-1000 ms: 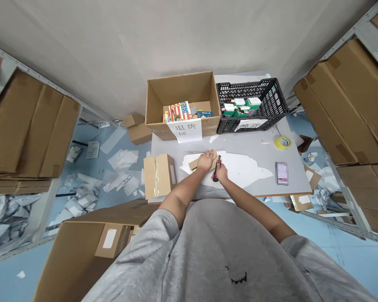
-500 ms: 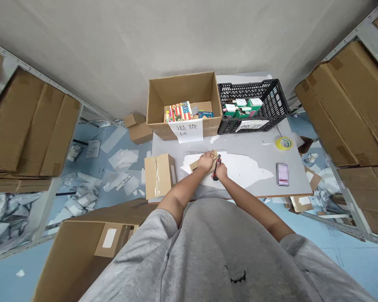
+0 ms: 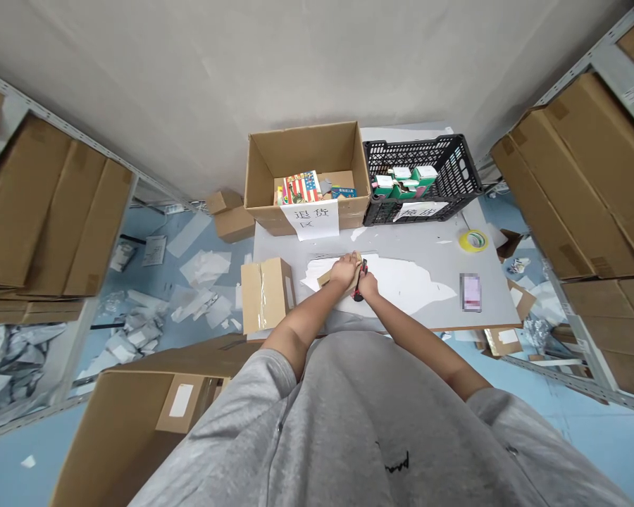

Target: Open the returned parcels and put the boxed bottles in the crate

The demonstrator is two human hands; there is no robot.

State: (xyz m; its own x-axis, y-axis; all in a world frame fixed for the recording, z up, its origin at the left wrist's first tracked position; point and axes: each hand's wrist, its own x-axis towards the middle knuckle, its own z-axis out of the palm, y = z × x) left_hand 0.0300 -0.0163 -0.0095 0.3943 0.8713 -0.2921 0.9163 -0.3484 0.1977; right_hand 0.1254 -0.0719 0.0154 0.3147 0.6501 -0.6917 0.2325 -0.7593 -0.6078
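Note:
My right hand (image 3: 368, 284) is closed around a black-and-red utility knife (image 3: 358, 291). The knife points away from me, its head close to my left fingers. With its fingers over a small flat cardboard package (image 3: 325, 277), my left hand (image 3: 345, 269) holds it against the table. Most of the package is covered by that hand, so I cannot tell whether the blade touches it. Beneath both hands lies a white, ragged-edged sheet (image 3: 406, 282) on the pale table (image 3: 486, 264).
A taped carton (image 3: 261, 296) stands left of my hands. Behind are a large open box (image 3: 264, 218) with books and a black crate (image 3: 427, 148) with green-white boxes. Yellow tape roll (image 3: 473, 241) and phone-like object (image 3: 470, 292) lie right. An open carton (image 3: 110, 422) stands lower left.
The utility knife and my right hand have shifted very slightly to the left. My left hand stays on the package. The whole view has moved a little.

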